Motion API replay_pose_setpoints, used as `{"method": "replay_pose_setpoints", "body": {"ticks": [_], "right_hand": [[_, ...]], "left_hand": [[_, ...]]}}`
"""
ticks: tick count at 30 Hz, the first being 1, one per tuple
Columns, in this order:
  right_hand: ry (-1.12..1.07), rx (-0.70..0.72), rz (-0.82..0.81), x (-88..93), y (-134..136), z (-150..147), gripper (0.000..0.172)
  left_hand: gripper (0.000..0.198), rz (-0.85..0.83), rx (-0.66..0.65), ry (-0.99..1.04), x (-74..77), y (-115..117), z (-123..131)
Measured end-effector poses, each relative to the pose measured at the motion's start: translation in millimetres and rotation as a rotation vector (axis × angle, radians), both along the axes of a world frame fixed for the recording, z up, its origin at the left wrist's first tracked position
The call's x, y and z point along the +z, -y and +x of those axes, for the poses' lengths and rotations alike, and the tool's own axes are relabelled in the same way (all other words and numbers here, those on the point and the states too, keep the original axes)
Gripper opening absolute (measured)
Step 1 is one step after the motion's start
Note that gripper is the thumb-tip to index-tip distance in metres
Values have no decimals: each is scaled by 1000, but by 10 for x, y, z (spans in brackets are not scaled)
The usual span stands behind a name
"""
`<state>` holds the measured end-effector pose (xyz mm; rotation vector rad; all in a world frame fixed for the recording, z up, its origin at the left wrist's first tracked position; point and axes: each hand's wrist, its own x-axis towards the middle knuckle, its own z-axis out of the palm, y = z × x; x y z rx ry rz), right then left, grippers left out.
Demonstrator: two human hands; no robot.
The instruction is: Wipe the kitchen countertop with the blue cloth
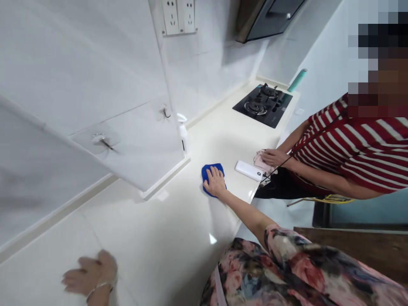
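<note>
My right hand [215,181] lies on a folded blue cloth [208,171] on the cream countertop [153,238]. Its fingers are spread over the cloth and press it down rather than wrap round it. At the lower left, my left hand [92,272] is over the counter, blurred, with its fingers apart and nothing visible in it. A bracelet circles that wrist. I cannot tell whether its palm touches the surface. Just right of the cloth lies a white power bank [248,170] with a black cable at its end.
A white spray bottle [182,136] stands by the tiled wall corner. Farther along the counter is a black gas hob [263,104] and a green roll [297,80]. A person in a striped shirt [357,148] stands right, one hand on a pink cloth [259,159]. Hooks [103,140] jut from the wall.
</note>
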<state>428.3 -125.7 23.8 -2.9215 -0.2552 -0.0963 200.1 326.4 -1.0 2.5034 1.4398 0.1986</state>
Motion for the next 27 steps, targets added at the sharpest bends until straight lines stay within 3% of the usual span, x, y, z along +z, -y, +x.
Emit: {"method": "replay_pose_setpoints", "body": {"ticks": [3,7,10,14,17,23,27], "right_hand": [[-10,-20,-22,12,-103,169,69],[-29,-91,-42,-3,-406,355,74],[-51,-13,-27,-24,-825,314,76],[-92,207,-1,-8,-1351,-60,79],[-132,416,40,45,-1561,-458,81],[-166,885,143,67,-1603,-1245,80],[-109,1019,145,8,-1462,-1489,76]], "left_hand": [[93,24,159,34,56,220,265],[86,61,108,61,94,389,248],[85,74,105,59,102,416,197],[88,33,128,16,100,389,197],[89,-5,143,-15,119,369,213],[93,-26,160,-45,207,346,232],[97,15,184,-68,202,312,266]]}}
